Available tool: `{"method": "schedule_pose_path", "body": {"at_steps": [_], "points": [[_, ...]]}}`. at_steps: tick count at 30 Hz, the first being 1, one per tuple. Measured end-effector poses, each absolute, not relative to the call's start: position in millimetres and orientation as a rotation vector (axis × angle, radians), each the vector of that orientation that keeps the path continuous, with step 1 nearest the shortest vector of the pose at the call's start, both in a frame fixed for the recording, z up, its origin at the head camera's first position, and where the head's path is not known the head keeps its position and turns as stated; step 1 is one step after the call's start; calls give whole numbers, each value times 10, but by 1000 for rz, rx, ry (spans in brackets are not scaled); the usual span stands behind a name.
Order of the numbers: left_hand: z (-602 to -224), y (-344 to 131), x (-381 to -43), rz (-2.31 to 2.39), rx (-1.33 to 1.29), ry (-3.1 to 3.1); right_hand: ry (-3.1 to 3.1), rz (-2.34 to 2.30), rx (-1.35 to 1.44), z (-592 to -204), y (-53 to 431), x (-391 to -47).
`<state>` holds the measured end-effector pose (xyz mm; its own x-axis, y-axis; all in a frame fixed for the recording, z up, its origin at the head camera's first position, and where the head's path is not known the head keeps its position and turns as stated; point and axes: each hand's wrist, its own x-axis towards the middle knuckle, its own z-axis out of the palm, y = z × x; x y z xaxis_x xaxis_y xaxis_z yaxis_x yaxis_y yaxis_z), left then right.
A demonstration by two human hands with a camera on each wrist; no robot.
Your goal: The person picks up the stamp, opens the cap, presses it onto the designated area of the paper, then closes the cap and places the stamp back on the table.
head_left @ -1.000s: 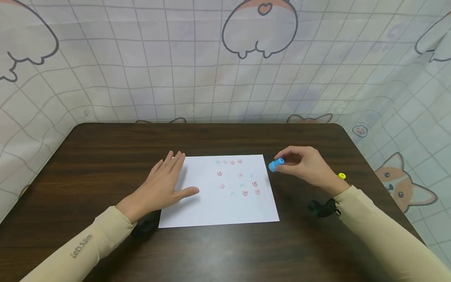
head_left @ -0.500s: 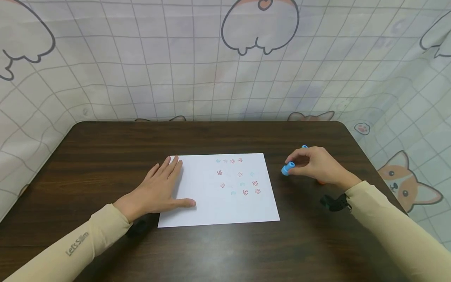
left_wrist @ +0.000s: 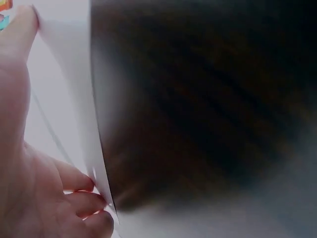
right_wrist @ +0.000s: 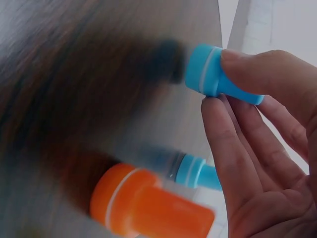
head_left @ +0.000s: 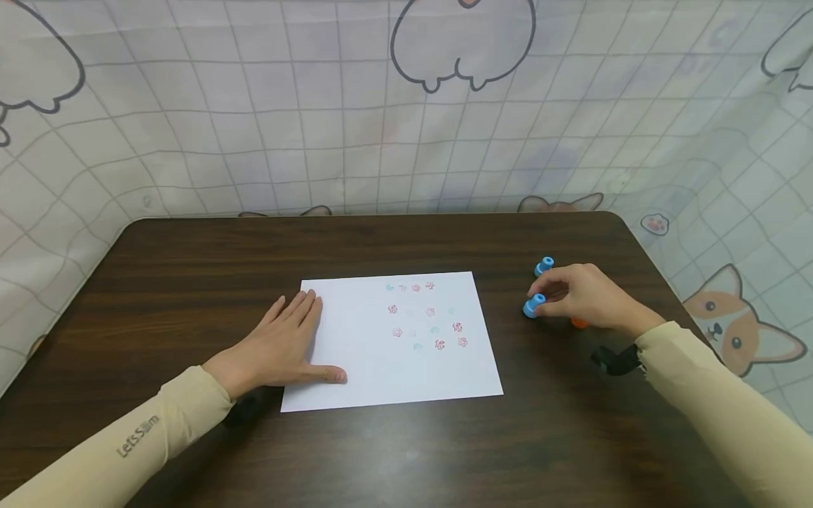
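A sheet of white paper (head_left: 362, 381) with rows of small red and pale blue printed marks lies on the dark table. My left hand (head_left: 273, 353) rests flat with spread fingers over the paper's left edge; the left wrist view shows its fingertips along that edge. Right of the sheet, my right hand (head_left: 587, 296) pinches a small blue stamp (head_left: 535, 305) between thumb and fingers. Seen from the right wrist, the stamp's wide capped end (right_wrist: 200, 69) points away from the palm, close over the tabletop.
A second blue stamp (head_left: 543, 266) stands just behind the right hand. An orange stamp (right_wrist: 153, 203) stands near it, mostly hidden under the hand in the head view. A patterned curtain (head_left: 356, 127) hangs behind the brown wooden table (head_left: 190, 268).
My right hand has moved right, away from the paper, with the blue stamp. The other blue stamp and the orange one have come into view. My left hand has lowered slightly onto the sheet.
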<state>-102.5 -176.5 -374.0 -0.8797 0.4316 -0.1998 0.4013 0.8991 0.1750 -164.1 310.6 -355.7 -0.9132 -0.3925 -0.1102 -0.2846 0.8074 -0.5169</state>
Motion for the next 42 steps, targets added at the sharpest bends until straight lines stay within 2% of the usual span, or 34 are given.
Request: {"method": "schedule_pose_path", "body": {"at_steps": [42], "points": [[-3809, -1796, -1039, 151, 651, 2814, 2751, -642, -471, -3474, 3460, -1512]]}}
